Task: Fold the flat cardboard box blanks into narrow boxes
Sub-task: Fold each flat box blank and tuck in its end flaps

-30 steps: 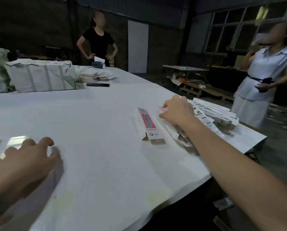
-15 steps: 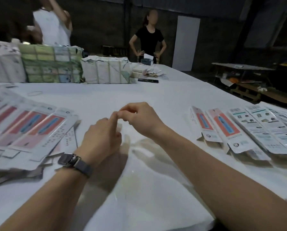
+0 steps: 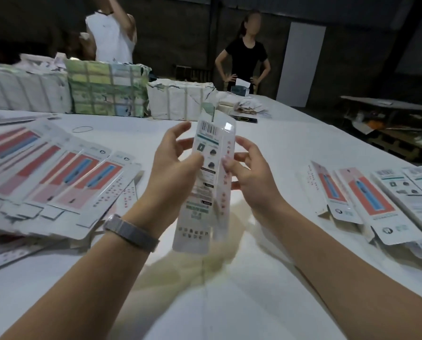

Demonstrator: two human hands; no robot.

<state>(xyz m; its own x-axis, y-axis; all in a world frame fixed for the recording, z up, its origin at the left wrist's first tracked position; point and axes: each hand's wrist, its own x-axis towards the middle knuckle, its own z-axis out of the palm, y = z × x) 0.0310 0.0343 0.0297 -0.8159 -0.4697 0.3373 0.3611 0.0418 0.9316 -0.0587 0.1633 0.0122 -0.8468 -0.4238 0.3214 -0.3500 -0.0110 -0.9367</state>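
Observation:
I hold one white box blank [image 3: 206, 192] upright above the white table [image 3: 242, 303], printed back side toward me with a barcode at its top. My left hand [image 3: 173, 168] grips its left edge, thumb on the front. My right hand [image 3: 248, 173] pinches its right panel, which is bent back along a crease. A fanned pile of flat blanks [image 3: 57, 182] with red and blue print lies to the left. Several folded narrow boxes [image 3: 372, 200] lie in a row to the right.
Wrapped bundles [image 3: 107, 92] stand along the far side of the table, with a rubber band [image 3: 82, 129] in front of them. Two people stand beyond the table, one in white [image 3: 111, 33], one in black [image 3: 246, 55]. The table's right edge [image 3: 352, 133] drops to a dark floor.
My hands were empty and touching each other over the table half a second ago; now they hold a blank raised between them. Earlier still, the right hand rested on the folded boxes.

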